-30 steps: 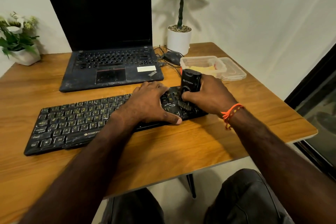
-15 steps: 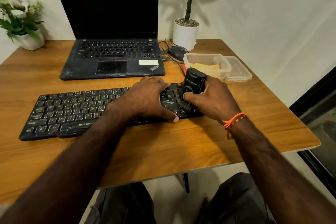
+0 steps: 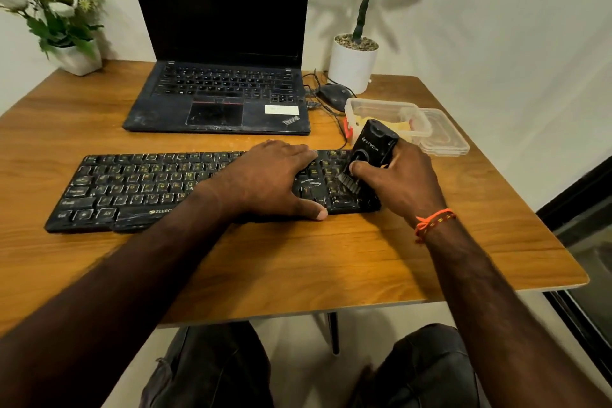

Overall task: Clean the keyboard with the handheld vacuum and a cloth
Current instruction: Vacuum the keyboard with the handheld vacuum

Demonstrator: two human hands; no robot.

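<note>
- One flower pot [image 3: 77, 58] stands at the table's [image 3: 298, 268] far left corner.
- One black keyboard [image 3: 139, 189] lies across the table's middle, in front of one open laptop [image 3: 218, 96].
- The left hand [image 3: 268, 180] rests flat on the keys, fingers relaxed, steadying the board.
- The right hand [image 3: 402, 184] grips one handheld vacuum [image 3: 371, 151], fingers wrapped round its body, brush nozzle touching the keyboard's right end: the vacuuming step appears in hand.
- Next likely calls for sweeping the brush leftward along the rows.
- One mouse [image 3: 332, 94], one potted plant [image 3: 352, 61], and one clear container [image 3: 385, 117] with its lid [image 3: 445, 136] alongside sit beyond; the yellow fold inside may be the cloth.
</note>
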